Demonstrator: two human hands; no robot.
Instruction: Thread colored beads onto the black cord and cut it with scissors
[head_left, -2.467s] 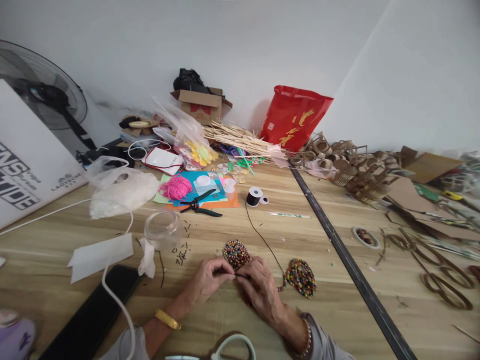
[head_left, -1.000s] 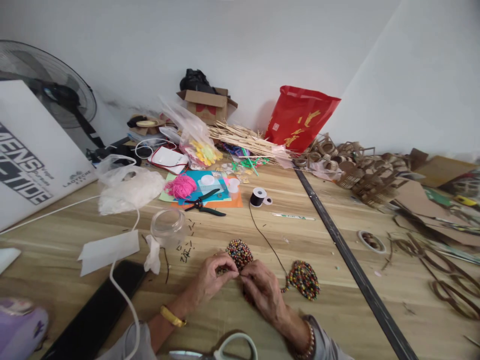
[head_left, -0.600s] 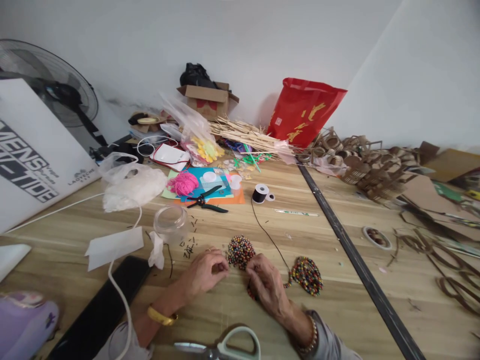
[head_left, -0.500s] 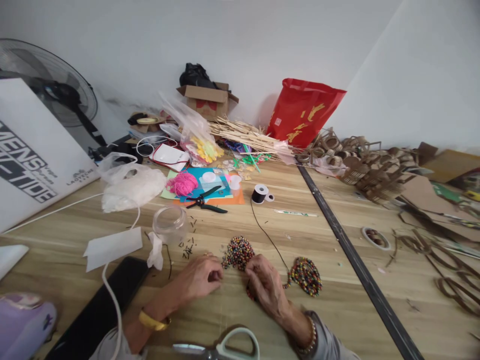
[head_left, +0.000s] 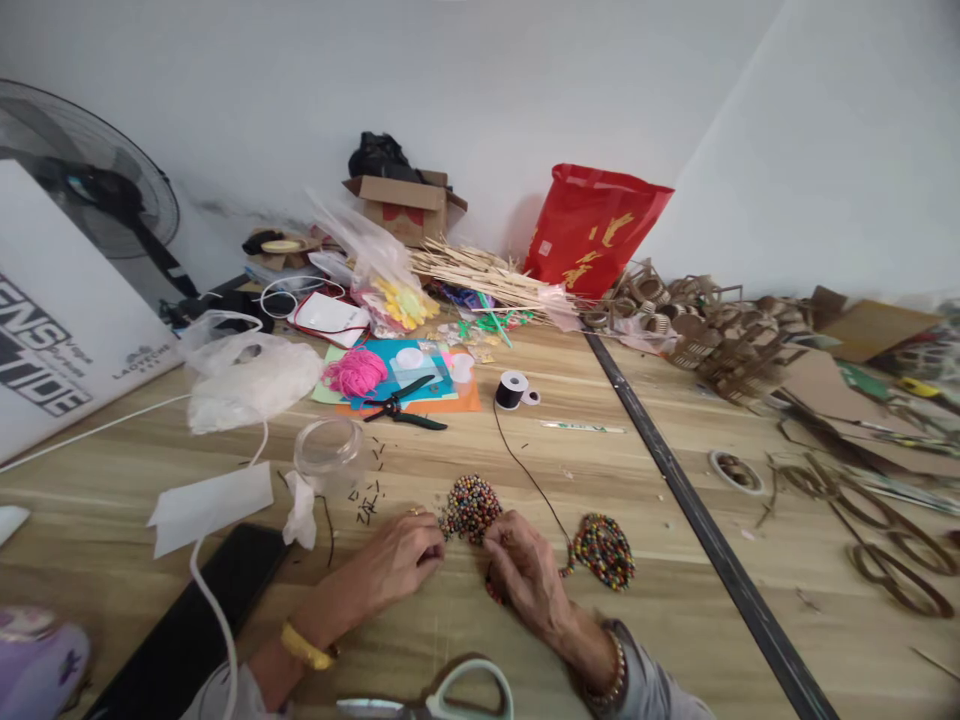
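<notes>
A loose pile of small multicoloured beads (head_left: pixel 471 508) lies on the wooden table between my hands. My left hand (head_left: pixel 401 555) is beside the pile's lower left, its fingers curled with thumb and fingertips together. Whatever those fingertips hold, if anything, is too small to make out. Below right of the pile, my right hand (head_left: pixel 525 575) is closed in a pinch on a bead string. A few of its beads show under the palm, and the coiled bead string (head_left: pixel 604 552) lies right of the hand. Black cord runs from the strung beads back to a spool (head_left: pixel 511 390).
Scissors (head_left: pixel 469 690) lie at the front edge. Left of the hands are a clear jar (head_left: pixel 328 450), short black bits (head_left: pixel 367 500), white paper (head_left: pixel 214 508) and a dark phone-like slab (head_left: pixel 217 590). Farther back are cutting pliers (head_left: pixel 405 408), pink yarn (head_left: pixel 356 373) and a red bag (head_left: pixel 592 230).
The view has turned slightly right, so the surroundings sit farther left. My left fingertips are a little closer to the bead pile. My right hand keeps its pinch.
</notes>
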